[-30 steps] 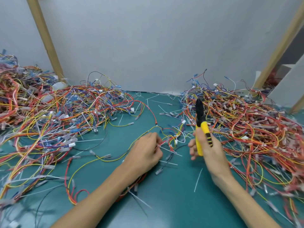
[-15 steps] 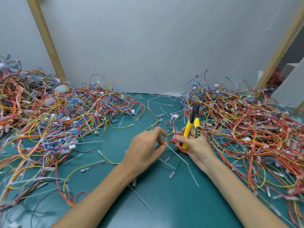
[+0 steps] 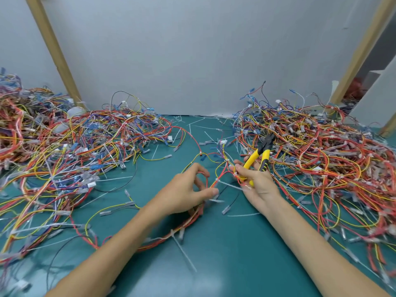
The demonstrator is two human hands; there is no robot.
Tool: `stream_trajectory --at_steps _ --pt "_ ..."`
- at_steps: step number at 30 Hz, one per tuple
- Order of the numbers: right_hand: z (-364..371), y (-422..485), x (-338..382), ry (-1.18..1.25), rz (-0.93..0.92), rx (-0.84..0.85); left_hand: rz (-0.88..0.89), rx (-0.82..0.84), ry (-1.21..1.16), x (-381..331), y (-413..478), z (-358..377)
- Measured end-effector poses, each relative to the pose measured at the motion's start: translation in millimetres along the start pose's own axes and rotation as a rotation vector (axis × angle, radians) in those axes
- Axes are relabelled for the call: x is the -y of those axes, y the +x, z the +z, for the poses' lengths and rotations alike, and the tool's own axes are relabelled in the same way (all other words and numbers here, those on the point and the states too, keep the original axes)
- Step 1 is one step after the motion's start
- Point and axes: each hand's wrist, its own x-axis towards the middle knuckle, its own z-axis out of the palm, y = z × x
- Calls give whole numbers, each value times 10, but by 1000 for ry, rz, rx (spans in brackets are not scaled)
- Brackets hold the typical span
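Your left hand [image 3: 188, 194] with fingers curled round a thin bunch of red and yellow wires [image 3: 220, 173], the bunch running across to your right hand [image 3: 257, 185], right fingers wrapped round yellow-handled black-nosed cutters [image 3: 252, 157], nose pointing up, above the green table [image 3: 214, 254].

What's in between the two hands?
Red and yellow wires and a white cable tie, spanning left hand to right hand holding pliers, seen in the head view.

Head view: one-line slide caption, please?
Right hand holds yellow cutters and wire bundle; left hand pinches the same bundle.
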Motion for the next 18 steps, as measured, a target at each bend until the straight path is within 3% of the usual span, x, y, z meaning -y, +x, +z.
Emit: stream_trajectory --at_steps 2,4,7,10,13,16,18 --pt "-10 14 29 42 -8 -21 -196 169 -320 -25 -69 -14" --pt "-22 32 84 107 -20 -42 -278 313 -483 -49 -99 -66" --pt "-51 49 143 179 -10 -83 -128 427 -562 -49 -80 -143" --pt "-79 63 146 162 14 -79 53 433 -739 -56 -67 -171" --pt "-104 90 168 180 26 -56 42 443 -1037 -79 -30 -233" --pt "-137 121 203 259 6 -60 -27 669 -1312 -101 -45 -406" --pt "-161 143 227 272 -26 -54 -41 780 -1295 -70 -92 -571"
